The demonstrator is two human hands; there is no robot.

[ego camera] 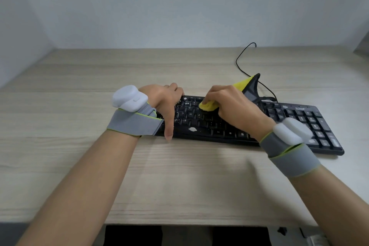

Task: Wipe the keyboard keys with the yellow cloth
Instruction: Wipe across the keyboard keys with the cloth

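A black keyboard lies across the wooden desk, angled with its right end nearer me. My right hand grips a yellow cloth and presses its folded end onto the upper middle keys; a yellow and dark grey corner of the cloth sticks up behind the hand. My left hand rests on the keyboard's left end, fingers curled over the far edge and thumb pointing down over the front edge. White specks and a white smudge mark the keys near the left hand. Both wrists wear grey straps with white devices.
A black cable runs from the keyboard's back edge toward the wall. The desk meets pale walls at the back and left. The desk's front edge lies close below my forearms, with dark space underneath.
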